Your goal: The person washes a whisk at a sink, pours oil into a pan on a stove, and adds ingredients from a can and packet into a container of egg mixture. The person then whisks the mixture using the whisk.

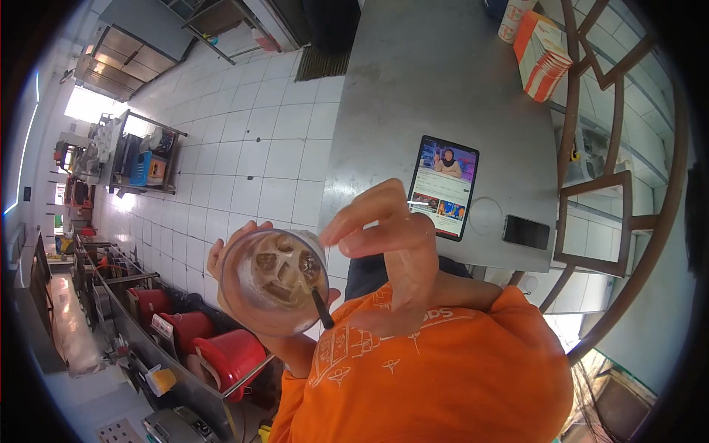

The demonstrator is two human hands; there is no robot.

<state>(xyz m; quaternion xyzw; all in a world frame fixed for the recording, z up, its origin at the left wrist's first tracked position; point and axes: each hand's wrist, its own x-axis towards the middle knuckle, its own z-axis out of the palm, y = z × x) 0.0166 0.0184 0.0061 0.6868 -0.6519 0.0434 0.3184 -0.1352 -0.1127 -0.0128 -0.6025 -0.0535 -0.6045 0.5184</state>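
Note:
My left hand (230,244) is wrapped round a clear glass (238,299) of milky brown iced drink, held up in front of my chest. Several ice cubes (284,267) float at the top. A black straw (322,307) leans out over the rim on the near right side. Just right of the glass hangs my right hand (402,251), its fingers bent and apart, with nothing visible between them. Beyond it, a tablet (445,184) showing a video page lies on the grey metal table (399,88).
A dark phone (525,232) lies right of the tablet. Orange-and-white packets (543,59) stand at the table's far right, near a brown metal frame (631,221). Red buckets (230,358) sit in a metal counter at lower left. White floor tiles (236,148) lie left of the table.

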